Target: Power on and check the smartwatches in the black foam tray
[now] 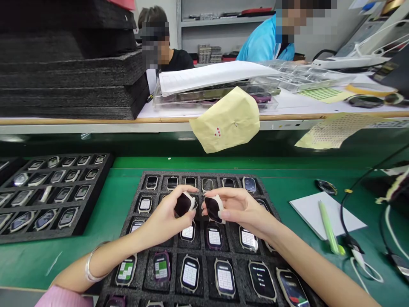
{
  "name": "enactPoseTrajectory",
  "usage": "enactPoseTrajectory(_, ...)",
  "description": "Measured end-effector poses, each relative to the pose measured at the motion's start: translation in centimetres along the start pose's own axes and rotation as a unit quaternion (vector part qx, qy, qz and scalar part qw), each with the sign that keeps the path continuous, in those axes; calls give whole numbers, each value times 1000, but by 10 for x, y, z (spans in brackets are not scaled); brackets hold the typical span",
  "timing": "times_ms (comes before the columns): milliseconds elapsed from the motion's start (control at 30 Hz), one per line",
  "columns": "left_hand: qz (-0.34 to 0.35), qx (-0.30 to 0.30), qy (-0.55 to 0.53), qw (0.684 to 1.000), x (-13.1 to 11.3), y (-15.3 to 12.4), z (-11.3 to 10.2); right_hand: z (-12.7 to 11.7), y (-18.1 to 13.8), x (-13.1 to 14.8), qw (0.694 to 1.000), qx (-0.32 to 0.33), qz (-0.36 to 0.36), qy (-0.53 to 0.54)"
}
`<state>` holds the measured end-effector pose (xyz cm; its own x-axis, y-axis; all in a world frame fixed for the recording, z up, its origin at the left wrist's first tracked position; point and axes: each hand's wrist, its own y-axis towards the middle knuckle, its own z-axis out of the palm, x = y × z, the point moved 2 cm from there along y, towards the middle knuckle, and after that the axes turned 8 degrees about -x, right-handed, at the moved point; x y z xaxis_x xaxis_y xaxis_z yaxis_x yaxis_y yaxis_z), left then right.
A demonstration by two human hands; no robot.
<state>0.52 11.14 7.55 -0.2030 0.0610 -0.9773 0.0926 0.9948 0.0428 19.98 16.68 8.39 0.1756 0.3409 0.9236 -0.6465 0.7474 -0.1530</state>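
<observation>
My left hand [174, 213] pinches a smartwatch body [184, 204] with a dark screen and a light case, no strap on it. In my right hand [239, 207] is a second strapless smartwatch body [214, 209], its screen also dark and its case pale. Both are held close together, a little apart, over a black foam tray [140, 243]. Watch bodies sit in the tray's pockets, several with lit screens, such as one showing a white grid [225, 276] and a purple-cased one [162, 266]. My hands and forearms hide some of the pockets.
Another foam tray of watches [96, 170] lies at the left. At the right are a white pad [306, 209], a green pen [327, 226] and cables [348, 230]. Stacked black foam [70, 81] and clear plastic boxes [211, 100] stand on the shelf. Two people sit beyond.
</observation>
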Motion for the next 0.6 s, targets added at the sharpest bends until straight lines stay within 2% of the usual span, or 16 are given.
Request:
enactPoseTrajectory(100, 7, -6, 6, 1000, 0, 0, 0, -1, 1, 0, 1000, -7, -6, 5)
enactPoseTrajectory(267, 35, 6, 40, 999, -3, 0, -1, -3, 1, 1, 1000, 17, 2, 18)
enactPoseTrajectory(600, 31, -4, 43, 999, -3, 1, -2, -1, 0, 0, 1000, 11, 1, 14)
